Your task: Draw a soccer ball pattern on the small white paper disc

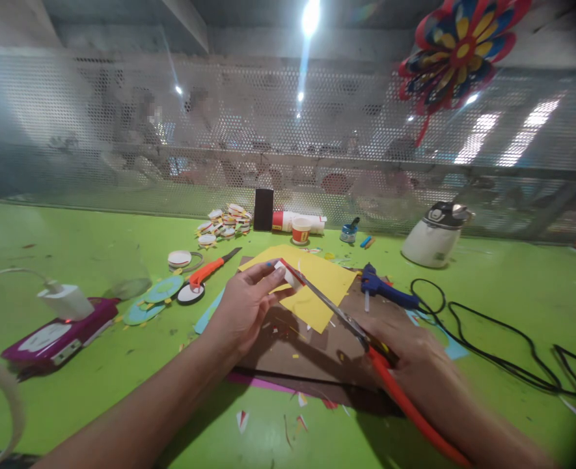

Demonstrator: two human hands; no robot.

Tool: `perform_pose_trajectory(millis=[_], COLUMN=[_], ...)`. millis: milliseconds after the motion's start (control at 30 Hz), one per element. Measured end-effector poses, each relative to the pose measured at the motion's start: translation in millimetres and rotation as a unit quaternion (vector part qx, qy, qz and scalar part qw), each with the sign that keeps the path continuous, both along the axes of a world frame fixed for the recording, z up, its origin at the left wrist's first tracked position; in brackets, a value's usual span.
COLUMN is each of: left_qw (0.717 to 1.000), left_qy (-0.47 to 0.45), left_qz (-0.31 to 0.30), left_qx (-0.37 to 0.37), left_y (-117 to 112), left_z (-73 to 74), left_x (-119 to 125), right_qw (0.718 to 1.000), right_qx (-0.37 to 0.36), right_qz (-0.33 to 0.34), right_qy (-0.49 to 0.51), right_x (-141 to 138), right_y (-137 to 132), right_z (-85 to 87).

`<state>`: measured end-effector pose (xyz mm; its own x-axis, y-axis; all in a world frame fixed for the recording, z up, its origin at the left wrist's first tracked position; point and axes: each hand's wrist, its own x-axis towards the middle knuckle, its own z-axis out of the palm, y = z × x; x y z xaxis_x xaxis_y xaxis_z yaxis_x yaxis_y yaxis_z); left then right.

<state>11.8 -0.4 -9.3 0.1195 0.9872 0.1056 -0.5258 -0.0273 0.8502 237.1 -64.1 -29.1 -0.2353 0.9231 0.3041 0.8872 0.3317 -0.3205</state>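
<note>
Cut scraps (242, 421) already lay nearest me on the worktop (512, 280), my right grip (409, 345) was closed round the red-handled scissors (334, 309), my left grip (246, 299) pinched the red-and-white paper piece (291, 276) at their blades, seemingly not fully trimmed, and white discs (207, 240), apparently finished, sat heaped beyond.

Scissors (381, 369) above board (275, 361); glue gun (388, 289) right of paper (319, 312); power strip (56, 337) far left.

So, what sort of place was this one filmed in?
Probably a craft workshop, though I can't be certain. A blue glue gun and yellow paper lie on the green worktable, and the right hand holds scissors.
</note>
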Motion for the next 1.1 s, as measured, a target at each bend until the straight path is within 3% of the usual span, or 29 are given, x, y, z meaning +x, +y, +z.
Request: perform_pose_trajectory(millis=[700,867,1100], left_qw=[0.999,1.0,1.0], left_qy=[-0.029,-0.016,0.008], left_qz=[0.011,0.023,0.014], left_qx=[-0.015,-0.013,0.013], left_y=[3.6,4.3,-9.0], left_z=[-2.3,-3.4,7.7], left_x=[-1.5,-1.5,-0.3], right_qw=[0.999,0.999,0.998], right_qx=[-0.021,-0.007,0.042], right_qz=[-0.004,-0.003,0.007], right_qy=[-0.031,-0.045,-0.041], right_x=[-1.7,-3.8,-0.6], right_y=[4.7,0.0,1.9], right_z=[8.5,9.6,5.6])
